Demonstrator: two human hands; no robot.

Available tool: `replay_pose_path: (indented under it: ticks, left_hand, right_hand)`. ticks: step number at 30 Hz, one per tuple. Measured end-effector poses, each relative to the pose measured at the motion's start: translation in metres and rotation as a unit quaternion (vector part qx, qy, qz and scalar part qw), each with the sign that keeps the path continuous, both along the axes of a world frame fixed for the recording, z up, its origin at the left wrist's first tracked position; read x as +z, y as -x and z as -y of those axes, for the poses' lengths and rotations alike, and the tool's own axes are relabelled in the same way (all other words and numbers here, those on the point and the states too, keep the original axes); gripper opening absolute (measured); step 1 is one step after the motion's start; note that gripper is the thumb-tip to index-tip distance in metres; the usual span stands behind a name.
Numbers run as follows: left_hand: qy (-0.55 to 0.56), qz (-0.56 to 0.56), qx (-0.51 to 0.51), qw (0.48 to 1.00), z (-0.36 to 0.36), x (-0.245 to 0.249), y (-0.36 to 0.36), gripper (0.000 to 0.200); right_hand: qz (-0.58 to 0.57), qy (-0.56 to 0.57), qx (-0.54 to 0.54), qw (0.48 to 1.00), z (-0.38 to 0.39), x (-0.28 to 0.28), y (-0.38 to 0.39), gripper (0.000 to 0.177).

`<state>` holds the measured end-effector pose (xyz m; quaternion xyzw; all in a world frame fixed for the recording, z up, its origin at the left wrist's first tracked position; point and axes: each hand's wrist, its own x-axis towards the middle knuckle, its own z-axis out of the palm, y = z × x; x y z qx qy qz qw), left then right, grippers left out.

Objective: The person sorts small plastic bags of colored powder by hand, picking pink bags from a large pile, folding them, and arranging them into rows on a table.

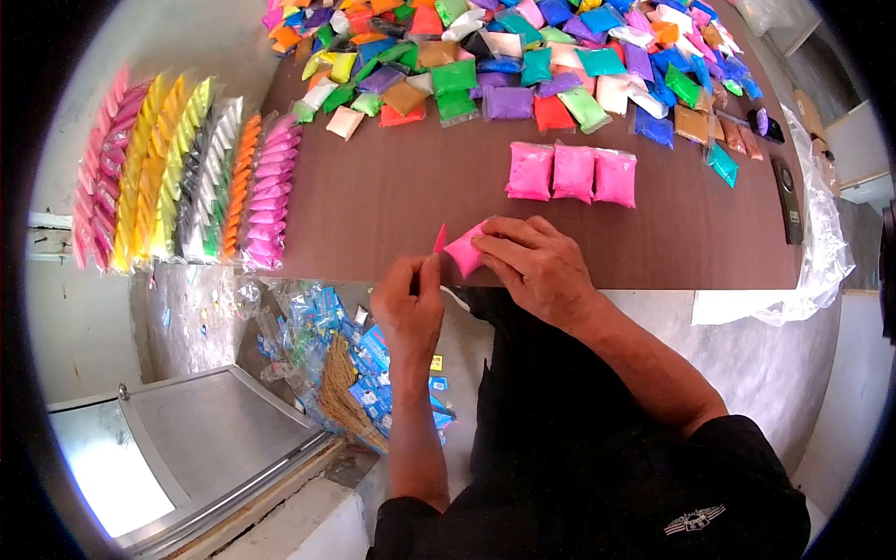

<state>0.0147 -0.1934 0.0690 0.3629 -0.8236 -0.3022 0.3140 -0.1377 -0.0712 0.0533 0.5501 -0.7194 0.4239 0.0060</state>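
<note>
Near the table's front edge, my right hand [541,271] is closed on a pink packet [463,252], fingers over its right end. My left hand [408,303] is closed in a pinch on a thin, flat pink piece [441,239] with a pointed tip. That piece stands up just left of the packet; its lower part is hidden in my fingers, and I cannot make out its exact kind. Beyond my right hand, three plump pink packets [573,173] lie side by side on the brown table [392,201].
Many coloured packets [510,103] are heaped along the far side. Strips of joined packets [177,173] lie at the left. A dark remote-like object [787,201] and clear plastic sheeting [821,224] are at the right. Below are a straw broom [341,387] and blue wrappers [373,355].
</note>
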Motion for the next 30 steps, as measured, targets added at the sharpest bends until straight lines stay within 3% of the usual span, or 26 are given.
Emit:
replay_pose_path:
  ticks: [6, 11, 15, 17, 21, 30]
  left_hand:
    - [-0.052, -0.029, -0.002, 0.998, -0.022, -0.004, -0.005, 0.014]
    - [0.043, 0.013, 0.002, 0.999, -0.005, -0.013, 0.001, 0.013]
    - [0.056, 0.050, 0.010, 0.997, 0.001, -0.006, -0.002, 0.013]
    - [-0.004, 0.028, 0.021, 0.999, -0.005, 0.008, -0.003, 0.015]
    - [-0.001, -0.007, -0.003, 1.000, -0.028, 0.009, -0.002, 0.015]
    - [0.099, 0.034, 0.003, 0.995, -0.016, -0.002, 0.004, 0.020]
  right_hand:
    - [0.004, 0.014, 0.001, 1.000, 0.003, -0.002, 0.000, 0.021]
    - [-0.004, 0.015, 0.002, 1.000, 0.002, 0.001, 0.001, 0.021]
    - [-0.001, 0.022, -0.007, 1.000, 0.001, 0.000, -0.001, 0.019]
    - [0.025, 0.034, -0.021, 0.999, 0.001, 0.000, -0.001, 0.017]
    - [0.035, 0.034, -0.011, 0.999, 0.001, -0.002, -0.001, 0.017]
    - [-0.018, 0.027, -0.005, 0.999, 0.002, 0.000, -0.001, 0.024]
